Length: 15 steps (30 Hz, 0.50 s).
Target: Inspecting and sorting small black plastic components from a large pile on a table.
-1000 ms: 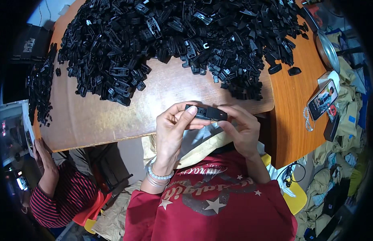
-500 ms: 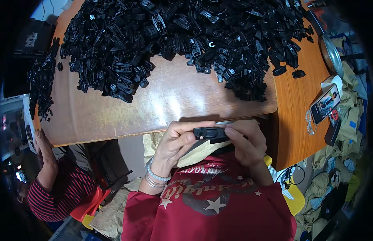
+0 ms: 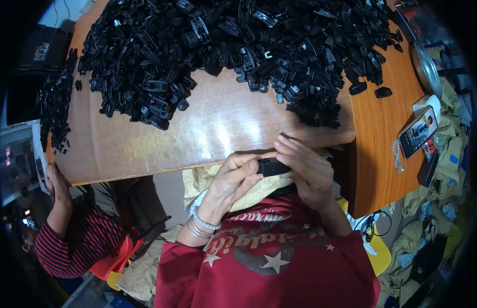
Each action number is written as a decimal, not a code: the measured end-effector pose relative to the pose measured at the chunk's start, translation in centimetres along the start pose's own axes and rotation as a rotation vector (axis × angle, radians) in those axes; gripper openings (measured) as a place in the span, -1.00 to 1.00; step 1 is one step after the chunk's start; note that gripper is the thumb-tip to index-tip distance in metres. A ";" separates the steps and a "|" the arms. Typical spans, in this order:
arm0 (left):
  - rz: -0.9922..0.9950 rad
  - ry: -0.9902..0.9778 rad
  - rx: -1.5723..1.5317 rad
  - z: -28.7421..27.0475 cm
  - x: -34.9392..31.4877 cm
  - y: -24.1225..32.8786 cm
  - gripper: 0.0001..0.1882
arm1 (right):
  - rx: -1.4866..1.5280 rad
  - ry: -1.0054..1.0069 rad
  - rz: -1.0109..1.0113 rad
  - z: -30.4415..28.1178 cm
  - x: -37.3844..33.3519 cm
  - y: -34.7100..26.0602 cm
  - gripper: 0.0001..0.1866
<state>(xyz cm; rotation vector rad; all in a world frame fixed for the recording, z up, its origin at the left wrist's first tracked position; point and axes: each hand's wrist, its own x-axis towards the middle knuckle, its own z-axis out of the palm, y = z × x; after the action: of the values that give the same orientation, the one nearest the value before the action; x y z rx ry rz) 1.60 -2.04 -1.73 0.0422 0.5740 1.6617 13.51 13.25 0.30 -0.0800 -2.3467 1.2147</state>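
Note:
Just off the table's front edge, a small black plastic part (image 3: 273, 167) is held level in front of my red shirt. My left hand (image 3: 233, 177) pinches its left end between thumb and fingers. At the part's right end is my right hand (image 3: 311, 168), closed on it, its long fingers stretched over the far side toward the tabletop. The right thumb is hidden. A big heap of similar black plastic parts (image 3: 146, 61) spreads across the far half of the wooden table (image 3: 207, 123), beyond both hands.
A narrower pile of small black pieces (image 3: 56, 108) lies along the left edge. On the right are a phone (image 3: 418, 132) with a beaded strap and a round metal dish (image 3: 426, 71). A co-worker in a striped sleeve (image 3: 76, 241) rests a hand on the table's left corner.
My right hand has shifted its grip, its fingers now extended up over the part. The part has turned and shows a plainer side, with more of it covered.

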 end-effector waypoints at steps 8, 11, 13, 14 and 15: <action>0.434 0.494 1.483 2.6 1.4 5.2 -0.82 | 0.021 -0.267 0.323 -0.6 -1.9 0.1 -0.76; 0.811 0.537 1.607 2.7 5.3 6.6 -0.83 | 0.045 -0.191 0.269 0.6 -1.7 0.5 -0.82; 0.938 0.478 1.779 2.6 7.7 7.2 -0.83 | 0.058 -0.156 0.244 1.0 -1.3 1.1 -0.83; 0.946 0.497 1.837 2.9 8.9 7.2 -0.83 | -0.094 -0.016 0.142 1.2 -1.0 1.8 -0.83; 0.938 0.485 1.910 2.9 10.0 7.3 -0.83 | -0.243 0.123 0.038 1.3 -0.4 2.6 -0.83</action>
<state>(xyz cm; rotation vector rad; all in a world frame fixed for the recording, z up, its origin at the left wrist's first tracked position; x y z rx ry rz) -5.96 7.90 0.76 1.4771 2.5913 1.2551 12.80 13.69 -2.50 -0.2743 -2.3817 0.9087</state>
